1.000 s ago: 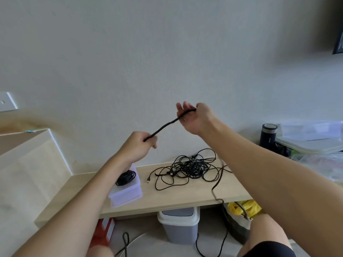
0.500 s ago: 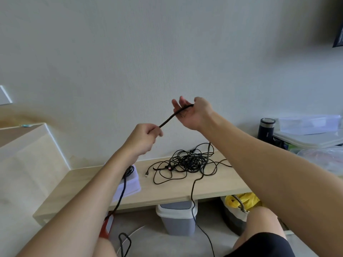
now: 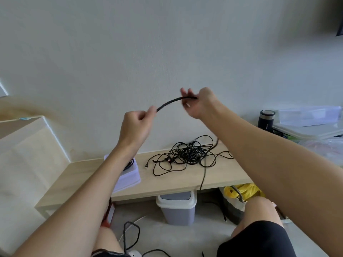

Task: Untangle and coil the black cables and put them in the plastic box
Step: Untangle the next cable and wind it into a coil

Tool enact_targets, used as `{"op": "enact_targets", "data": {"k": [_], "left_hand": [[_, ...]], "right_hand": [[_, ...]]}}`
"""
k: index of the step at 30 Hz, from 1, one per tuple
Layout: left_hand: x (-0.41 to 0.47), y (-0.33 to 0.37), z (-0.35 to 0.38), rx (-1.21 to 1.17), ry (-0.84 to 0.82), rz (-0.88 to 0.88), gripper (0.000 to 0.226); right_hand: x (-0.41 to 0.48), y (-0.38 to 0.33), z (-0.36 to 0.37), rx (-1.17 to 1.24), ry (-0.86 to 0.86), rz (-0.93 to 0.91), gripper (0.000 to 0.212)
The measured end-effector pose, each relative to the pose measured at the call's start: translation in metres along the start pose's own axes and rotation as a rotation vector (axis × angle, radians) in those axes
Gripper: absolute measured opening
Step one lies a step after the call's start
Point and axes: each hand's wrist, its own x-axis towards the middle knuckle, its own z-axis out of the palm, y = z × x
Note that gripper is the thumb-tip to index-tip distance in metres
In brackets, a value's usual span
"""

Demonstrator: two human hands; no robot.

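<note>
Single head-worn wide-angle view, facing forward and down, hands point(image 3: 167, 115) close, wall point(image 3: 130, 43) behind

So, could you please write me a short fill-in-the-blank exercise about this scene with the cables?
1. The left hand and the right hand hold a thick black cable stretched ___ them.
2. The tangled pile of thin black cables lies ___ the light wooden shelf.
3. The plastic bag beside the grey plastic bin is ___ in colour.
Missing words: between; on; yellow.
</note>
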Motion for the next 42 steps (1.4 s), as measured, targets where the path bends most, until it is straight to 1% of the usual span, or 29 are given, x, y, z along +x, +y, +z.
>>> {"op": "enact_targets", "data": {"k": [1,3,5,6,8,10,11,12,13,15,16,17,18,19,21,23,24,25,27,28,29,31,34,36,38,41,42], "left_hand": [[0.001,-0.005,-0.006,-0.005,0.000,-0.062,0.049],[-0.001,-0.002,-0.010,0.042,-0.125,-0.130,0.040],[-0.001,0.014,0.002,0.046,-0.265,-0.076,0.039],[-0.001,0.025,0.011,0.031,-0.302,-0.033,0.040],[-0.001,0.041,0.028,0.034,-0.325,0.021,0.039],[0.001,0.039,0.035,0.087,-0.290,0.061,0.034],[0.001,0.034,0.034,0.115,-0.294,0.081,0.031],[0.001,0.028,0.029,0.135,-0.339,0.081,0.029],[-0.001,0.025,0.020,0.147,-0.434,0.057,0.029],[-0.005,0.027,0.004,0.204,-0.722,-0.028,0.029],[-0.006,0.030,-0.002,0.257,-0.829,-0.064,0.028],[-0.005,0.033,-0.005,0.290,-0.861,-0.091,0.027],[-0.003,0.035,-0.003,0.254,-0.829,-0.123,0.025],[-0.002,0.037,0.004,0.148,-0.760,-0.174,0.023],[-0.002,0.040,0.023,-0.107,-0.558,-0.241,0.022],[-0.006,0.038,0.038,-0.208,-0.339,-0.222,0.027],[-0.009,0.034,0.038,-0.199,-0.279,-0.189,0.028],[-0.012,0.028,0.033,-0.175,-0.279,-0.156,0.029],[-0.017,0.017,0.013,-0.110,-0.433,-0.115,0.027],[-0.020,0.014,0.003,-0.071,-0.523,-0.122,0.025],[-0.020,0.013,-0.005,-0.034,-0.568,-0.136,0.024],[-0.018,0.013,-0.005,-0.038,-0.513,-0.183,0.022],[-0.015,0.024,0.011,-0.171,-0.424,-0.205,0.032],[-0.015,0.024,0.017,-0.241,-0.382,-0.200,0.027],[-0.017,0.019,0.016,-0.300,-0.316,-0.222,0.022],[-0.023,0.012,0.004,-0.247,-0.150,-0.126,0.038],[-0.024,0.010,-0.003,-0.269,-0.140,-0.124,0.041]], "right_hand": [[0.002,-0.008,-0.006,0.011,0.041,-0.013,0.027],[0.001,-0.013,-0.012,-0.006,0.078,-0.009,0.031],[-0.005,-0.001,-0.006,-0.042,0.031,0.010,0.034],[-0.007,0.008,-0.002,-0.060,-0.012,0.030,0.034],[-0.013,0.024,0.007,-0.075,-0.075,0.077,0.033],[-0.014,0.027,0.011,-0.099,-0.123,0.082,0.035],[-0.013,0.023,0.010,-0.116,-0.121,0.082,0.036],[-0.010,0.018,0.007,-0.118,-0.095,0.076,0.037],[-0.005,0.012,0.002,-0.084,-0.048,0.070,0.034],[0.005,-0.002,-0.009,0.001,0.086,0.067,0.030],[0.010,-0.006,-0.015,0.010,0.145,0.073,0.032],[0.010,-0.007,-0.017,-0.017,0.168,0.079,0.035],[0.008,-0.003,-0.016,-0.056,0.155,0.086,0.038],[0.003,0.003,-0.013,-0.082,0.104,0.104,0.041],[-0.009,0.021,-0.002,-0.147,-0.048,0.161,0.042],[-0.014,0.033,0.008,-0.226,-0.153,0.164,0.040],[-0.013,0.032,0.012,-0.246,-0.162,0.162,0.040],[-0.010,0.026,0.013,-0.229,-0.152,0.172,0.040],[-0.002,0.010,0.006,-0.140,-0.057,0.198,0.041],[0.003,0.005,0.000,-0.111,-0.007,0.199,0.041],[0.004,0.004,-0.004,-0.113,0.020,0.195,0.040],[0.001,0.015,-0.005,-0.167,-0.007,0.180,0.039],[-0.007,0.042,0.007,-0.230,-0.130,0.186,0.035],[-0.007,0.046,0.012,-0.253,-0.152,0.180,0.034],[-0.004,0.042,0.008,-0.263,-0.136,0.196,0.033],[0.008,0.030,-0.008,-0.190,-0.030,0.206,0.038],[0.014,0.024,-0.016,-0.159,0.022,0.180,0.039]]}}
